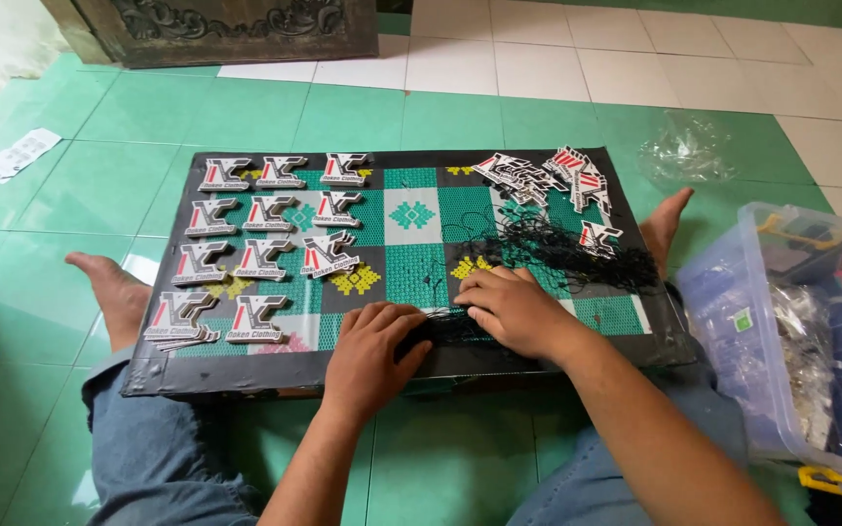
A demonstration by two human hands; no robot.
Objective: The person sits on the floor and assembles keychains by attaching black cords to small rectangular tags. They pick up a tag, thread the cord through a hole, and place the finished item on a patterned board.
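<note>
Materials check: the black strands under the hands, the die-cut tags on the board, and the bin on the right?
Black strands: thin cord or thread, matte, lying in a limp tangle. Die-cut tags: likely printed card, flat with crisp cut edges, some stacked. Bin: translucent plastic, contents showing through hazy walls. Both the left hand and right hand rest on the strands.

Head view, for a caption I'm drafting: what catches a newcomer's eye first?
The rows of cut-out tags on the left of the patterned board, and a loose heap of tags at its far right. Both hands, left hand and right hand, press on a tangle of black strings near the front edge.
</note>
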